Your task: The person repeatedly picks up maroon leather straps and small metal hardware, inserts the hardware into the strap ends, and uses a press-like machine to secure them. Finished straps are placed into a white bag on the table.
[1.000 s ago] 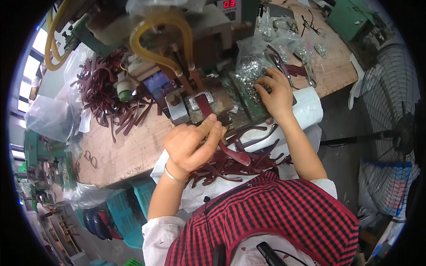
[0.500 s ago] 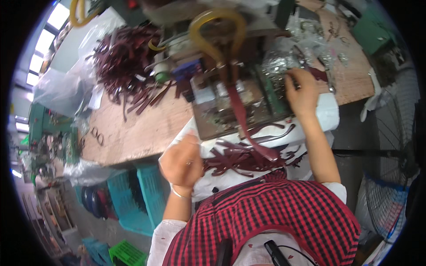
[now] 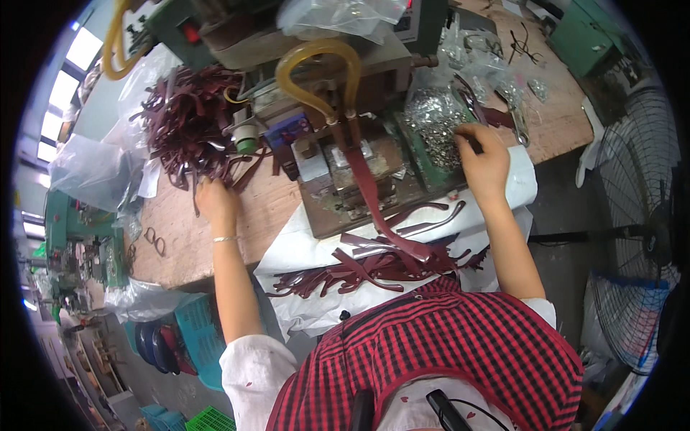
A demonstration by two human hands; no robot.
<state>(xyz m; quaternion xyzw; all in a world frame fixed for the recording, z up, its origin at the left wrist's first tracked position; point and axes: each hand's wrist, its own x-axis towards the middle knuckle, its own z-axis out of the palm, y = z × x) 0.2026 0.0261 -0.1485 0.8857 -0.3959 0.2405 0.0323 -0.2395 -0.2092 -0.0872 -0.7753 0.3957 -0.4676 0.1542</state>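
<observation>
My left hand point(image 3: 215, 201) reaches the lower edge of a large heap of dark red eyeglass temples point(image 3: 188, 129); its fingertips are partly lost among the pieces, so its grip cannot be told. Over a plastic bag of small metal parts point(image 3: 436, 136), my right hand point(image 3: 486, 159) curls with thumb and forefinger drawn together; anything between the tips is too small to make out. Between the hands stands a bench machine point(image 3: 345, 183) with a looped yellow tube point(image 3: 318, 54). One dark red temple point(image 3: 377, 208) slants out of it toward me, untouched by either hand.
Several more temples point(image 3: 345, 276) lie on a white cloth point(image 3: 287, 251) in front of the machine. A pair of pliers point(image 3: 519, 126) lies at the right. A black fan point(image 3: 618, 230) stands right of the table, and a turquoise crate point(image 3: 201, 337) is below left.
My left hand has moved from beside the machine's front up and left to the heap of temples. My right hand remains over the metal parts. The view has shifted slightly.
</observation>
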